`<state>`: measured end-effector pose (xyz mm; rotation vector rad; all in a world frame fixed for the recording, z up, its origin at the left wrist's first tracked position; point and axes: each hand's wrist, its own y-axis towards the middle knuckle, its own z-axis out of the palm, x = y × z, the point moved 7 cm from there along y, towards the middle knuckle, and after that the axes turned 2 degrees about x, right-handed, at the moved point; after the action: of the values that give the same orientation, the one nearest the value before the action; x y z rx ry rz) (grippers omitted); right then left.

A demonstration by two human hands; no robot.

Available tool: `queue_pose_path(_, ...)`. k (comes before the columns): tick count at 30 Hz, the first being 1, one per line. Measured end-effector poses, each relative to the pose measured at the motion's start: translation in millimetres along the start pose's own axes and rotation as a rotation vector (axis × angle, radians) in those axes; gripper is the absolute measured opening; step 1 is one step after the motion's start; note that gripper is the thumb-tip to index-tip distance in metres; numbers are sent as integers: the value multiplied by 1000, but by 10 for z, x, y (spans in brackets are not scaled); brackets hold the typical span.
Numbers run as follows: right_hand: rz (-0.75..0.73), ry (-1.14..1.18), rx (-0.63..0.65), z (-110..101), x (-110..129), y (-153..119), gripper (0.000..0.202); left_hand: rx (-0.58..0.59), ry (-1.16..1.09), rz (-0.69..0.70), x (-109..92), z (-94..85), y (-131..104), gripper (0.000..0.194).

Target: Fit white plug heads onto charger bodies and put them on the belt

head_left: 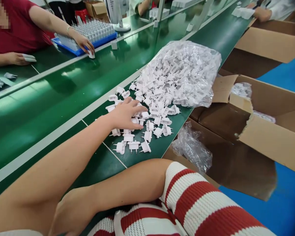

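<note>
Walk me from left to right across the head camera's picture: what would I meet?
A co-worker's resting hand, a blue tray, the wearer's left hand among loose white plug pieces, a clear bag of similar pieces, an open cardboard box.

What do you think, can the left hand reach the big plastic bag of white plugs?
Probably yes: the left hand is over loose white plugs just in front of the plastic bag, and only more plugs seem to lie between.
</note>
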<state>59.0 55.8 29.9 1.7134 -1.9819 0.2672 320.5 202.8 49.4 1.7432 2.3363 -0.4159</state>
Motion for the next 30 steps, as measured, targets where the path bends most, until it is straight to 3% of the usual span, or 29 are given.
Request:
queue_pose_path(2,-145,74,108,37,94,-23,25,-38,-32,-19,51,14,-257,74)
queue_pose_path(4,-165,91,139,54,103,-40,32,-58,-60,-56,56,45,-540,71)
queue_pose_path(11,-126,105,64,167,44,-31,24,-149,-128,-198,-22,109,-1452,72)
queue_pose_path(16,-125,98,-85,284,17,74,15,-214,-234,-294,-61,169,-2071,79)
queue_pose_path(19,-69,66,-111,316,-3,115,25,-290,-310,-388,-70,242,-2391,76)
queue_pose_path(22,-103,14,-29,303,44,75,25,-412,-466,-425,-55,292,-2605,73)
queue_pose_path(24,-125,-3,-14,255,75,17,22,-523,-561,-421,-20,271,-2697,60)
queue_pose_path(27,-72,47,0,213,68,-51,25,-732,-477,-431,62,117,-2831,42)
queue_pose_path(28,-43,71,23,220,57,-64,26,-757,-412,-442,93,74,-2859,42)
queue_pose_path(30,-9,110,60,228,45,-80,27,-680,-309,-443,158,63,-2848,56)
